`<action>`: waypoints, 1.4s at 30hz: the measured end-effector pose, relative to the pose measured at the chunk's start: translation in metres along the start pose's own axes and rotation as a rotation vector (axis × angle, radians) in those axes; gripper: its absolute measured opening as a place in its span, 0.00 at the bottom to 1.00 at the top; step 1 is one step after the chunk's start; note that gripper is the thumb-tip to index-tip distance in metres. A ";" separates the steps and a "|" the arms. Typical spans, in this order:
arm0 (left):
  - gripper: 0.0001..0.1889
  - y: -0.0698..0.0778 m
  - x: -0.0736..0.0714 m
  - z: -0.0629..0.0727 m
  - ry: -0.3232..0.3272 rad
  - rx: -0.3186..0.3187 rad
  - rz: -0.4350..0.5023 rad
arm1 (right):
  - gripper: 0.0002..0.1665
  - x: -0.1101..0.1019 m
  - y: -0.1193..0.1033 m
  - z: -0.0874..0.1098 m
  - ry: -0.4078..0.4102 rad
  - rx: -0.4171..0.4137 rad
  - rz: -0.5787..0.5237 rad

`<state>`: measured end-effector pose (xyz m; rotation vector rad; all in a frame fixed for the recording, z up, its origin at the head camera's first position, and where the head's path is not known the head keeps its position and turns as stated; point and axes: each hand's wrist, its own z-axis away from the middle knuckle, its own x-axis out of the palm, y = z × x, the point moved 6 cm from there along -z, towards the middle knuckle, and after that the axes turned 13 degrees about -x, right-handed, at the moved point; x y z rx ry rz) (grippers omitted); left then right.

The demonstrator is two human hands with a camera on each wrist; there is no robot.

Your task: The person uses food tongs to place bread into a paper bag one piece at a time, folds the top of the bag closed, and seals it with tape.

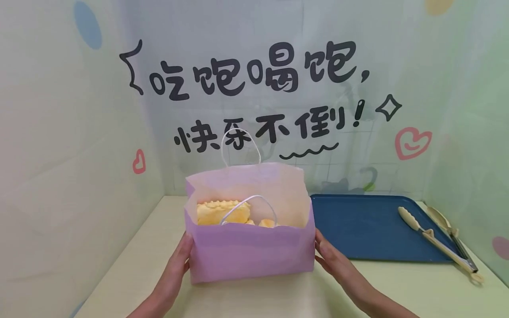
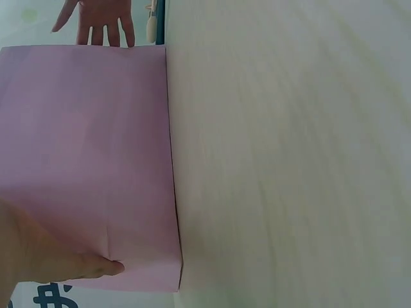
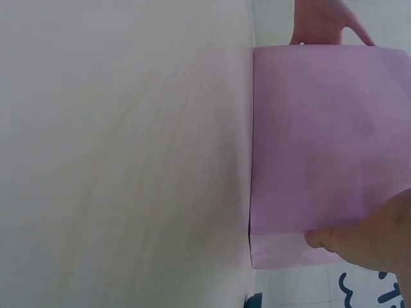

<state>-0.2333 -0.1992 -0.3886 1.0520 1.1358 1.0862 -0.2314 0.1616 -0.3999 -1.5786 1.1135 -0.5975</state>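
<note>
A purple paper bag (image 1: 250,251) with an unfolded top and two white loop handles (image 1: 241,130) stands upright on the table, its base edge along the tabletop in both wrist views. Inside it lie a long bread with a ridged crust (image 1: 222,213) and smaller rolls (image 1: 266,223), partly hidden by the front wall. My left hand (image 1: 176,260) presses flat on the bag's left side, thumb toward the front. Against the opposite side rests my right hand (image 1: 332,256); its straight, spread fingers (image 2: 97,32) show in the left wrist view.
To the bag's right is a blue tray (image 1: 358,225). Cream-tipped tongs (image 1: 437,245) and a second utensil with a dark handle (image 1: 463,247) lie across its right edge. A printed sheet wall (image 1: 258,106) closes off the back, with side walls left and right.
</note>
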 end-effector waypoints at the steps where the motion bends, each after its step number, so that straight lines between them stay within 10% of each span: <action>1: 0.38 0.001 0.000 -0.001 0.007 0.000 -0.003 | 0.34 0.000 0.000 -0.001 -0.003 -0.017 -0.007; 8: 0.39 0.008 -0.001 -0.029 0.023 -0.002 0.006 | 0.38 -0.006 0.005 -0.024 0.052 -0.048 -0.004; 28: 0.48 0.011 -0.002 -0.187 -0.016 -0.012 0.075 | 0.47 -0.056 0.060 -0.139 0.304 0.018 -0.031; 42: 0.49 0.033 -0.004 -0.223 0.021 0.100 0.070 | 0.48 -0.069 0.066 -0.172 0.411 0.003 -0.011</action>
